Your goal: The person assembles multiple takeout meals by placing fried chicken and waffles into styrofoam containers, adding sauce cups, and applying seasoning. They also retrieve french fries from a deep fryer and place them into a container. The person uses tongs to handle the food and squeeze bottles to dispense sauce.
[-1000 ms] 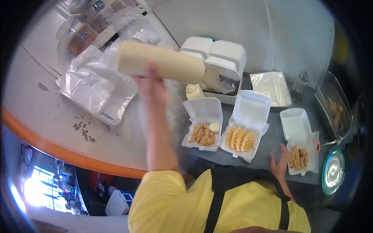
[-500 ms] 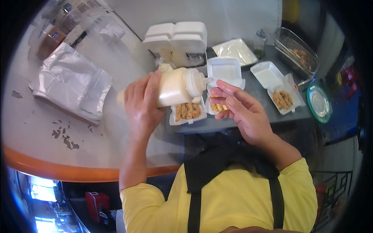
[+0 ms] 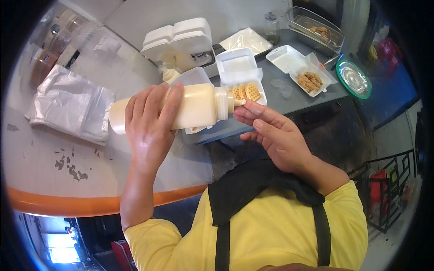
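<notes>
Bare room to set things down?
White counter: between clear folded plastic bags and orange edge, around paint chips. Grey table: small front patch between golden waffles and brown fried pieces in open white foam boxes. Crowded: table's back (white sheets, clear rectangular dish), and around cream plastic squeeze bottle.

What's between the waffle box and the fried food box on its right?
Two small clear plastic cups or lids lie on the gray counter between the waffle box and fried food box, in the head view.

No text, number or sign can be read on the squeeze bottle (image 3: 192,108) or elsewhere; any marks on the brown tub (image 3: 44,67) are too blurred.
</notes>
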`<move>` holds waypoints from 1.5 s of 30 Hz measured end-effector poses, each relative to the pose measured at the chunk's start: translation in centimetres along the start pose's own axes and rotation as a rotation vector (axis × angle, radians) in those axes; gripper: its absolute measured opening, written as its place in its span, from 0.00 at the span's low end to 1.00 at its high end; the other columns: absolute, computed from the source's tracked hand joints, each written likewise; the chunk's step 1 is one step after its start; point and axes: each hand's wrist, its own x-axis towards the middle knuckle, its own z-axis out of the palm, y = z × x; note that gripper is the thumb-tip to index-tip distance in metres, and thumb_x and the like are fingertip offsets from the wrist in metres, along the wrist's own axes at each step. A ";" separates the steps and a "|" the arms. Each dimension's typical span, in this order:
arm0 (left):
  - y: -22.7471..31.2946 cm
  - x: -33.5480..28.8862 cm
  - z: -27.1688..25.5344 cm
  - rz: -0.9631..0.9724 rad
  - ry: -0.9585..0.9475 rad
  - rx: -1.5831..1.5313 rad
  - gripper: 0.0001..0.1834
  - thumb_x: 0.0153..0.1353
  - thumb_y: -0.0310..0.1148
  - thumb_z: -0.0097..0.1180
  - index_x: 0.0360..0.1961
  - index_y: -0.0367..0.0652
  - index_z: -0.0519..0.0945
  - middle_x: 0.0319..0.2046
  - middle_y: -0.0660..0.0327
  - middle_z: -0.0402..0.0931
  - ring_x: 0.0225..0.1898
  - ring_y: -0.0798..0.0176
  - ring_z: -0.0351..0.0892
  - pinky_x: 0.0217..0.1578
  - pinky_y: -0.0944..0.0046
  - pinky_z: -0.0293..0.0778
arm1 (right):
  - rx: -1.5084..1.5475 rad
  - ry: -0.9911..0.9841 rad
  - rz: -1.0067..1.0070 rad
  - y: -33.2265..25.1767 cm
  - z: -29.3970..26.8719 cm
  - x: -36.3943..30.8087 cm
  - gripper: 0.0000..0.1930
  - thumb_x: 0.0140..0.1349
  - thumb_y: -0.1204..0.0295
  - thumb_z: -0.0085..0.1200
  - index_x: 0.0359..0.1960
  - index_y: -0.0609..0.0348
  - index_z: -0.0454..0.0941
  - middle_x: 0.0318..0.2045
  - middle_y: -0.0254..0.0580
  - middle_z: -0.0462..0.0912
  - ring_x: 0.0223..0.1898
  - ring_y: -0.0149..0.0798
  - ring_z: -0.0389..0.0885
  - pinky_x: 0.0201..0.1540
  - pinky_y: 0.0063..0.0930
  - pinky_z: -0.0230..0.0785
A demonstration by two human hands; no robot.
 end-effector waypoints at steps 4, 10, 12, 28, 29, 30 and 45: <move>0.9 1.6 0.1 0.013 -0.047 -0.063 0.31 0.41 0.20 0.63 0.51 0.45 0.76 0.44 0.57 0.77 0.46 0.52 0.77 0.48 0.55 0.70 | 0.058 0.028 -0.010 -1.2 -0.8 -0.9 0.24 0.69 0.75 0.44 0.67 0.60 0.60 0.63 0.44 0.68 0.64 0.37 0.66 0.55 0.31 0.66; 4.3 3.1 3.1 -0.204 -0.071 -0.390 0.36 0.35 0.22 0.67 0.53 0.43 0.74 0.45 0.54 0.76 0.46 0.49 0.75 0.48 0.54 0.70 | 0.132 -0.027 -0.007 -5.4 -3.5 -1.5 0.23 0.70 0.68 0.44 0.65 0.58 0.63 0.63 0.45 0.69 0.64 0.41 0.66 0.55 0.34 0.64; 6.1 3.5 4.5 -0.316 -0.103 -0.539 0.38 0.35 0.24 0.70 0.54 0.42 0.73 0.46 0.53 0.76 0.48 0.48 0.75 0.49 0.54 0.70 | 0.238 -0.075 0.070 -7.1 -4.9 -1.4 0.23 0.71 0.62 0.41 0.65 0.57 0.64 0.63 0.45 0.69 0.64 0.42 0.66 0.55 0.34 0.63; 13.3 9.5 12.9 -1.073 0.056 -1.831 0.41 0.43 0.35 0.71 0.57 0.30 0.65 0.47 0.49 0.73 0.50 0.52 0.76 0.50 0.52 0.75 | -0.162 -1.127 -0.258 -14.6 -8.1 -3.0 0.50 0.52 0.25 0.38 0.61 0.59 0.71 0.65 0.64 0.57 0.67 0.66 0.51 0.62 0.59 0.50; 13.2 9.6 12.9 -1.075 0.056 -1.831 0.42 0.42 0.36 0.71 0.57 0.30 0.65 0.47 0.49 0.73 0.51 0.51 0.76 0.51 0.52 0.74 | -0.226 -1.135 -0.323 -14.6 -8.4 -2.8 0.48 0.54 0.27 0.39 0.60 0.60 0.72 0.64 0.64 0.59 0.66 0.66 0.52 0.61 0.59 0.51; 13.2 9.8 12.7 -1.077 0.056 -1.831 0.43 0.42 0.37 0.71 0.58 0.30 0.64 0.48 0.48 0.72 0.51 0.51 0.76 0.51 0.51 0.74 | -0.260 -1.140 -0.390 -14.6 -8.6 -2.5 0.45 0.56 0.30 0.41 0.59 0.60 0.72 0.63 0.64 0.61 0.66 0.66 0.53 0.61 0.59 0.51; 10.8 7.1 11.0 -1.104 0.126 -1.845 0.42 0.50 0.48 0.65 0.59 0.31 0.63 0.51 0.48 0.70 0.53 0.50 0.74 0.51 0.49 0.75 | -0.333 -0.811 -0.305 -15.1 -6.4 -2.4 0.46 0.66 0.35 0.24 0.38 0.69 0.84 0.50 0.59 0.73 0.54 0.51 0.69 0.56 0.43 0.64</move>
